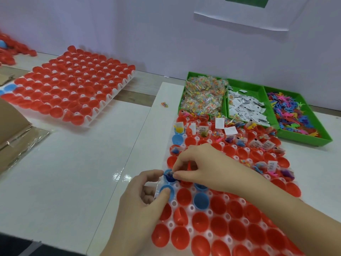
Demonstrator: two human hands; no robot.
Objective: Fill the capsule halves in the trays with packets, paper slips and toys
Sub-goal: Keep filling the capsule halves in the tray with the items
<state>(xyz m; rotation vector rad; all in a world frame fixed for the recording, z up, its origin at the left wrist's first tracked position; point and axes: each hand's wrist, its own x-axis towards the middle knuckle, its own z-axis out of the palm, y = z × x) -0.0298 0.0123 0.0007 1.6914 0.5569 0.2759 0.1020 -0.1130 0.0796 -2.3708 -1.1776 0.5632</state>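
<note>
Pinching a small dark piece (168, 174) between thumb and forefinger, the right hand (199, 163) meets a glossy blue capsule half (169, 180), mouth up, axis vertical, at the left edge of the near tray (191, 207); the left hand (140, 200) pinches that edge.

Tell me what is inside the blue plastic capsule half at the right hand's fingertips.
A small dark item, pinched by the right hand; the fingers hide the rest of that capsule half.

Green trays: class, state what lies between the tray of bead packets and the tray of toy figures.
A green tray holding paper slips lies between them, shown in the head view.
</note>
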